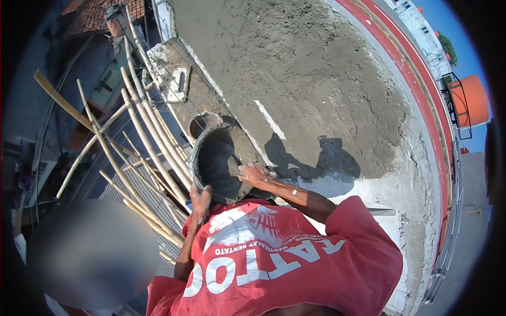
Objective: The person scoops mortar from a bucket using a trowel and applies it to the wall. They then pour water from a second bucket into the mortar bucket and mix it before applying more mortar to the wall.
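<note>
Dark grey round bucket [216, 163] tilted; left hand [200, 203] and right hand [255, 174] fingers clamped on rim. Risk: mortar-slick rim slips, bucket drops past pale bamboo poles [153, 142].

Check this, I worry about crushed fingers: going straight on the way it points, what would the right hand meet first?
The bucket: the right hand grips its rim, pointing across the dark mouth. Straight on it would likely meet the inner wall, though depth is unclear.

Grey plastered wall [316, 68], bamboo scaffold poles [153, 142], red painted band [416, 79]; orange water tank [472, 100], tiled roof [95, 16]
</note>
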### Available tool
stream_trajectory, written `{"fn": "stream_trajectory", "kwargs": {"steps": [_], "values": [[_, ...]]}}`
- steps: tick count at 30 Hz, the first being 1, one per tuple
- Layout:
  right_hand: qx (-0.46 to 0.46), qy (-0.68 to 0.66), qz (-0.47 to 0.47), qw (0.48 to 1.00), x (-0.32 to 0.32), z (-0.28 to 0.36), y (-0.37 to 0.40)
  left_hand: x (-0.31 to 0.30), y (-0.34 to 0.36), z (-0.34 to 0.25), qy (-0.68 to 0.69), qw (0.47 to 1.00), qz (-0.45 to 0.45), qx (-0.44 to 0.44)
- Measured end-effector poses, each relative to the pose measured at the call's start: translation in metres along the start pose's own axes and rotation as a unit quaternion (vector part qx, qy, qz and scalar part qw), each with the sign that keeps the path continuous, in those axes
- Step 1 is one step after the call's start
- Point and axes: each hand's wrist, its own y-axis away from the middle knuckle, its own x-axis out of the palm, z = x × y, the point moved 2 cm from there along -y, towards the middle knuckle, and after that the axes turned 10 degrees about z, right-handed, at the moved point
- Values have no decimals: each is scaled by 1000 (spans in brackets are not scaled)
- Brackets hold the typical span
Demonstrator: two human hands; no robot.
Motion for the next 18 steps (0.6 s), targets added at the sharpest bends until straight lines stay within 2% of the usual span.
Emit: {"fn": "stream_trajectory", "kwargs": {"steps": [1,2,3,5,8,10,11,14,15,17,18], "values": [[30,18,54,998,-21,25,8,-3,-6,11,-3,998,-7,57],[35,-15,79,996,-36,35,7,-3,-6,11,35,997,-9,69],[36,-53,117,991,-37,44,6,-3,1,1,54,998,-6,33],[18,-87,74,993,-36,39,9,-13,5,2,43,998,-10,38],[44,-101,66,992,-56,53,25,-24,8,8,42,998,-35,34],[52,-7,16,999,-62,55,27,-26,7,6,81,993,-84,21],[49,-3,15,999,-66,57,27,-30,7,8,84,992,-85,25],[62,-56,45,995,-86,63,29,-45,13,13,88,992,-91,22],[40,-81,70,993,-97,61,28,-45,15,11,114,989,-86,25],[-46,-184,25,982,-118,59,30,-55,15,22,120,988,-99,-2],[-8,-306,105,946,-134,57,27,-60,17,27,115,984,-133,-20]]}}
